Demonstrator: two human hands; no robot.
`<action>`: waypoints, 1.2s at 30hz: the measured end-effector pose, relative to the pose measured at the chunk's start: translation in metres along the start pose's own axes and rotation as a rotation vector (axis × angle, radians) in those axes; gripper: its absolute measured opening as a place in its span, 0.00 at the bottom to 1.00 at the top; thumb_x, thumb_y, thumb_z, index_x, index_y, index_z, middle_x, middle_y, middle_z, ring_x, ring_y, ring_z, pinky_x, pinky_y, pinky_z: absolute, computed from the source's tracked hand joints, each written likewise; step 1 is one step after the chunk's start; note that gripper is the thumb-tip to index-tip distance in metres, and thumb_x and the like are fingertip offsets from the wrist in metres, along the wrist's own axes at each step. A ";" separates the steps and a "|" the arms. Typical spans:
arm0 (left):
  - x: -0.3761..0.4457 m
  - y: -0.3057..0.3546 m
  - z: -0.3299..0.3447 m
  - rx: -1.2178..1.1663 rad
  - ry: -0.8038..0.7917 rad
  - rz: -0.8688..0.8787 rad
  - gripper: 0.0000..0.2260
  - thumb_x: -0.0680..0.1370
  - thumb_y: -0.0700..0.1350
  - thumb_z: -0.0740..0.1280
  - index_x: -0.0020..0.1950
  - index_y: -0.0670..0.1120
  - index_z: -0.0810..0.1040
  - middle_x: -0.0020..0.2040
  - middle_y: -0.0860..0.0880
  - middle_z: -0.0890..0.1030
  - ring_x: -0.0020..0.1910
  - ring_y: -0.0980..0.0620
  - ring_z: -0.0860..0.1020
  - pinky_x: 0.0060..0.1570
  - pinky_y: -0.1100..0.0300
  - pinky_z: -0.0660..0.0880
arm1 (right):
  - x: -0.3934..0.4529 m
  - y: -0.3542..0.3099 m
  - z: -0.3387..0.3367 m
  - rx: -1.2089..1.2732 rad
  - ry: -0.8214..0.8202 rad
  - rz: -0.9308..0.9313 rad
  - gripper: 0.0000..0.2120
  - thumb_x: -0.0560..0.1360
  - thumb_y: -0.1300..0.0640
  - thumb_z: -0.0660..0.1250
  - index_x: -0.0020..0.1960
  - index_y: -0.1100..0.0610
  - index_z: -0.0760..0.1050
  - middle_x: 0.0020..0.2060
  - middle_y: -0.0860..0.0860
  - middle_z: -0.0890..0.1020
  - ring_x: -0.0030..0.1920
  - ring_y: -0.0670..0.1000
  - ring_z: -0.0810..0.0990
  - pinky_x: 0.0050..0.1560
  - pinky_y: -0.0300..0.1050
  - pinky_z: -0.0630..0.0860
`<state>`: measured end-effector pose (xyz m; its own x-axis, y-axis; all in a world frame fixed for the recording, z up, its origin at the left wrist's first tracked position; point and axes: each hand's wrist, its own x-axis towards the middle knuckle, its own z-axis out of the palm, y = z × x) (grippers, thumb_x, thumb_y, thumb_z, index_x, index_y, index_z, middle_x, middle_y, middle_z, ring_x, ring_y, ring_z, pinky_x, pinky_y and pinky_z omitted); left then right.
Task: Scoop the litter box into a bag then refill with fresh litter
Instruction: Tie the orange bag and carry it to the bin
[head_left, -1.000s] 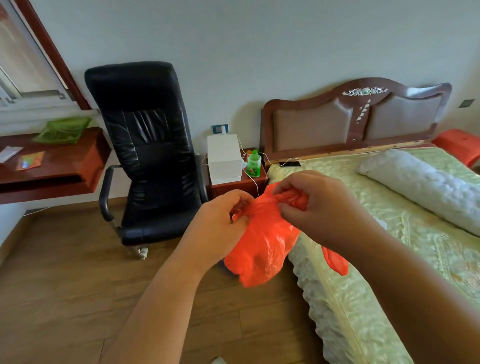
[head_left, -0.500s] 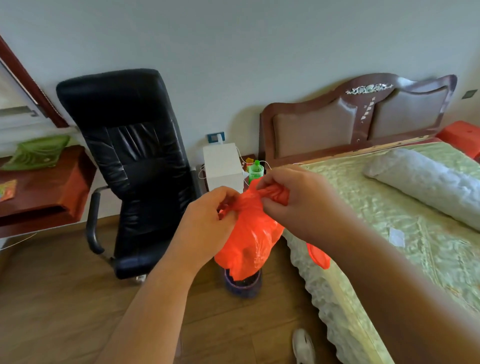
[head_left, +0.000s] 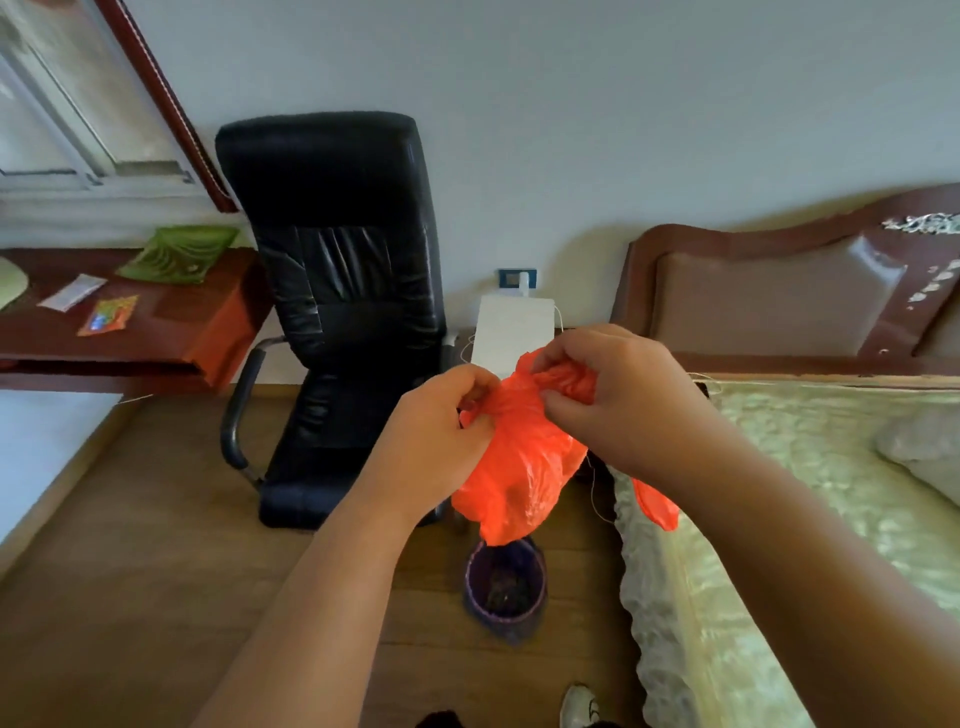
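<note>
Black office chair (head_left: 337, 291) w/ armrest, back to wall, on wood floor (head_left: 130, 545). Reddish desk (head_left: 171, 332) at left: green dish (head_left: 176, 254), white packet (head_left: 72, 292), colourful packet (head_left: 108, 315). White box (head_left: 514, 332) below wall socket (head_left: 518, 277). Bed (head_left: 810, 467) at right, green quilted cover, brown headboard (head_left: 769, 291). 1 white shoe (head_left: 579, 706) at bottom edge.

No readable text — the colourful packet (head_left: 108, 316) perhaps printed, too blurred
</note>
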<state>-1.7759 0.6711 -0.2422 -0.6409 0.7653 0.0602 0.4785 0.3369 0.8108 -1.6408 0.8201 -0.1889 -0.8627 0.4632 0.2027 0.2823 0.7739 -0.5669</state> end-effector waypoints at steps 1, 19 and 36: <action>0.007 -0.003 0.004 0.003 -0.003 -0.019 0.16 0.80 0.40 0.68 0.59 0.61 0.80 0.53 0.63 0.82 0.55 0.65 0.79 0.60 0.57 0.79 | 0.008 0.008 0.003 -0.001 -0.024 -0.004 0.13 0.71 0.57 0.71 0.54 0.46 0.83 0.48 0.40 0.81 0.51 0.40 0.76 0.50 0.24 0.68; 0.096 -0.200 0.115 -0.017 -0.223 -0.283 0.09 0.81 0.47 0.70 0.58 0.60 0.79 0.51 0.60 0.83 0.51 0.62 0.81 0.52 0.59 0.81 | 0.066 0.157 0.210 0.190 -0.245 0.248 0.12 0.73 0.58 0.72 0.54 0.46 0.81 0.52 0.40 0.78 0.49 0.38 0.77 0.47 0.26 0.70; 0.081 -0.496 0.331 0.092 -0.185 -0.552 0.12 0.74 0.39 0.68 0.52 0.53 0.84 0.47 0.54 0.86 0.51 0.49 0.83 0.53 0.52 0.81 | 0.007 0.339 0.490 0.258 -0.537 0.506 0.29 0.69 0.65 0.67 0.67 0.45 0.74 0.63 0.45 0.71 0.55 0.48 0.77 0.46 0.39 0.79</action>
<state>-1.8664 0.7476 -0.8325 -0.6988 0.5432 -0.4654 0.1596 0.7526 0.6388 -1.7566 0.8742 -0.7712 -0.7585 0.4093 -0.5071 0.6459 0.3687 -0.6684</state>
